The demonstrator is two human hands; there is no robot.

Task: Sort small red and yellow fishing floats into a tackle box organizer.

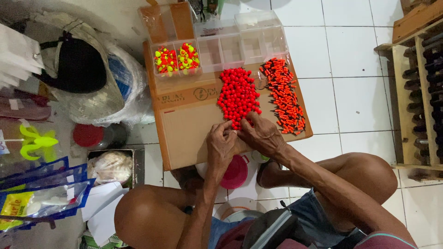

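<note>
Where the pile of red beads [237, 96] ends at its near edge on the cardboard box [184, 133], the left hand [221, 146] and right hand [261, 134] meet, fingertips pinched on beads there. Just right of the pile lies a heap of orange pegs [284, 94]. Beyond stands a clear compartment tray [230, 46] holding yellow-and-red floats [177, 60], nothing lying between it and the hands but the beads.

Beads [237, 94] on cardboard box [184, 133], tubes [284, 94] right, compartment tray [221, 41] behind
</note>
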